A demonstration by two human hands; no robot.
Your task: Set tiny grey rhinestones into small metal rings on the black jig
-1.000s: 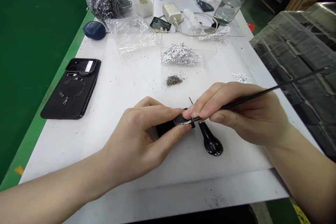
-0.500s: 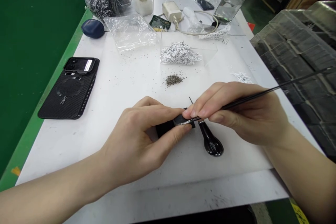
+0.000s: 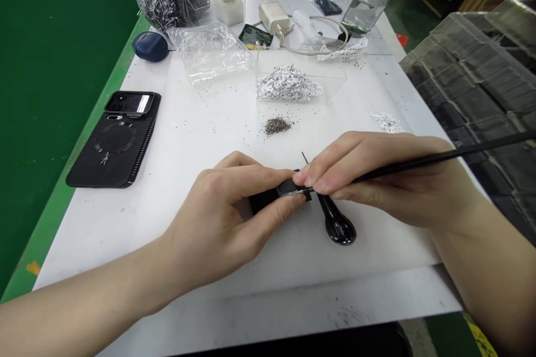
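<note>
My left hand (image 3: 226, 212) pinches a small dark block (image 3: 259, 202) between thumb and fingers, just above the white table. In my right hand (image 3: 377, 178) is a thin, long black-handled tool (image 3: 422, 163), held like a pen. Its silvery tip rests at the block's face, between my left thumb and forefinger. My right fingertips touch or nearly touch the block's far edge. A glossy black bulb-handled tool (image 3: 340, 227) lies below my right hand, its thin metal needle showing beyond the fingers. What the tip works on is too small to make out.
Ahead lie a pile of tiny metallic bits (image 3: 277, 125) and a clear tray (image 3: 293, 101) of small white pieces, with more white pieces (image 3: 387, 122) to the right. A black phone (image 3: 115, 142), a blue oval object (image 3: 149, 47), a charger (image 3: 273, 17) and stacked clear bins (image 3: 473, 78) stand around.
The far end of the black-handled tool has swung down a little as my right hand tilts. My left hand keeps its pinch on the block. The view has shifted slightly.
</note>
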